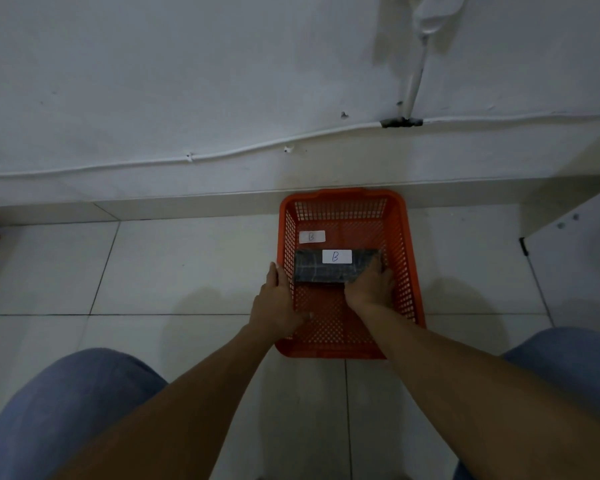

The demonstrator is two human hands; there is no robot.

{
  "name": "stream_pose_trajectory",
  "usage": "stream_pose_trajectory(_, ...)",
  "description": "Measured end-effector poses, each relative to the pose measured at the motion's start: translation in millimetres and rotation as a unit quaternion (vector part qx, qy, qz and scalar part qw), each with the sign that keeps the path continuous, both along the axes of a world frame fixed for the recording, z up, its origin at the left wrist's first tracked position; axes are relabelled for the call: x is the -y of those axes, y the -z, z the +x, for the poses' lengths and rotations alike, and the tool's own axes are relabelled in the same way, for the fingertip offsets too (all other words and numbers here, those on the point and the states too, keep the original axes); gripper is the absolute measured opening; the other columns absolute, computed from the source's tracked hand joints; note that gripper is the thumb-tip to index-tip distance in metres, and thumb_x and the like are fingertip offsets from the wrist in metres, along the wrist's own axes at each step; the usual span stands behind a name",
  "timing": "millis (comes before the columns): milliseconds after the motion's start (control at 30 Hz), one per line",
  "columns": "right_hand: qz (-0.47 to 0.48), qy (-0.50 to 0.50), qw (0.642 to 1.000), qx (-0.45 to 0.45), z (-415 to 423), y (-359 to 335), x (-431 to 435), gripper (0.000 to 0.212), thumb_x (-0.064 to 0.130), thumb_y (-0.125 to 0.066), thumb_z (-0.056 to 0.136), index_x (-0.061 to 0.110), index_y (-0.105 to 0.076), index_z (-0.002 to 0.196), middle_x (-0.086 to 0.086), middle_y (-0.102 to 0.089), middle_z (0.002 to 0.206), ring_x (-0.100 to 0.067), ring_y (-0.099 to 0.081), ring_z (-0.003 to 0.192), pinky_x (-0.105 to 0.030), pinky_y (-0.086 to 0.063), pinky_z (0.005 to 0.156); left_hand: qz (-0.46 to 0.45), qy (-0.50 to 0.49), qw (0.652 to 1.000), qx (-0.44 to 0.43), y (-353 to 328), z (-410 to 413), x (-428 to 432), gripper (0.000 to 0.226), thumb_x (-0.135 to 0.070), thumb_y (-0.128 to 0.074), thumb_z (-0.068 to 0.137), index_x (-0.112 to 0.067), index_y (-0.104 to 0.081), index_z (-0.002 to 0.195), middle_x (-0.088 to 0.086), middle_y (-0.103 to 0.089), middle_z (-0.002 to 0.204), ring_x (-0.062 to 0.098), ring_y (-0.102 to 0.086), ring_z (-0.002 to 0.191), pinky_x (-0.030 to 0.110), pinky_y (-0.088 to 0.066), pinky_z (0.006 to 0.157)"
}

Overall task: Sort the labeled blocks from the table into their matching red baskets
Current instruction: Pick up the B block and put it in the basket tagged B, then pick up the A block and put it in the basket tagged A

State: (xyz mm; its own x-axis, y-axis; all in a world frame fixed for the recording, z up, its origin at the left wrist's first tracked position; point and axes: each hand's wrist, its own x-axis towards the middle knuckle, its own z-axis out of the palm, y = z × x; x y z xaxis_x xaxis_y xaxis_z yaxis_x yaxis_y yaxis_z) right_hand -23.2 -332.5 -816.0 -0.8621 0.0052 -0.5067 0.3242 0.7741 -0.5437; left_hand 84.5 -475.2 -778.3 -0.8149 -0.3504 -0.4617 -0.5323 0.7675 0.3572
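Blue-trousered knees (59, 407) fill the bottom corners, with two bare forearms reaching forward between them. Beyond lies the white tiled floor (174, 268), and behind it a white wall (187, 81) with a thin cable (222, 154) fixed along it. On the floor, close to the wall, stands the red basket (414, 271). Inside it sits a dark block (321, 270), and the right hand (371, 285) is closed around its right end. The left hand (279, 299) rests with fingers loosely spread on the left rim of the basket, holding nothing. A white label (336, 257) marked B is on the block; a second B label (311, 236) is on the basket.
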Motion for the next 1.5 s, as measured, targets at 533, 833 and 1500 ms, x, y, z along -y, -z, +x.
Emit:
stream_pose_trajectory(533,0.028,-0.079,0.996,0.0,2,3,-5,0.092,0.018,-0.065,0.088,0.026,-0.004,0.156,-0.014,0.003,0.163,-0.038,-0.006,0.148,-0.051,-0.013,0.121,0.0,-0.003,1.0,0.007,-3,-2,-2,0.126,-0.056,-0.076,0.071,-0.014,0.008,0.156,0.014,0.002,0.166,0.036,-0.02,0.149,0.052,-0.034,0.115)
stream_pose_trajectory(833,0.064,-0.123,0.989,-0.051,2,-84,-28,0.087,0.024,-0.063,0.089,0.019,-0.007,0.156,-0.015,0.003,0.164,-0.035,-0.008,0.149,-0.046,-0.018,0.121,-0.026,-0.008,1.0,0.015,-76,-5,2,0.094,-0.055,-0.058,0.084,-0.021,-0.008,0.157,0.017,-0.016,0.163,0.04,-0.023,0.147,0.058,-0.033,0.112)
stream_pose_trajectory(1500,0.089,-0.156,0.97,-0.165,40,-651,-59,0.077,0.029,-0.057,0.092,0.019,-0.013,0.154,-0.01,-0.002,0.165,-0.033,-0.004,0.15,-0.052,-0.027,0.114,-0.12,0.035,0.992,-0.009,-632,26,-10,0.087,-0.058,-0.047,0.089,-0.023,-0.005,0.157,0.01,-0.01,0.165,0.038,-0.023,0.146,0.051,-0.023,0.115)
